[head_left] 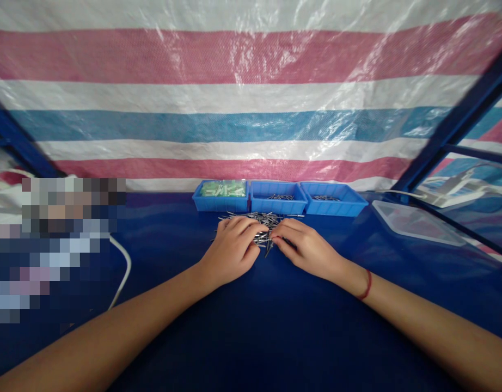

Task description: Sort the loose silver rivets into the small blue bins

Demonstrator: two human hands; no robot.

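A heap of thin, dark and silvery metal rods (267, 220) lies loose on the blue tabletop (251, 326); their exact kind is too small to tell. My left hand (233, 249) rests over the heap's left side, fingers reaching forward and curved, the thumb apart from them. At the right edge of the heap, my right hand (306, 246) has its thumb and fingers drawn together near the rods. What lies between those fingertips is too small to make out. A red string bracelet (368, 285) circles my right wrist.
Behind the heap stand three blue bins: a left bin (222, 206) with a bag of green-and-white pieces, a middle bin (277, 207) and a right bin (336, 207) with metal pieces. A clear plastic lid (414, 223) lies right; a white cable (126, 261) curves left, beside a blurred patch.
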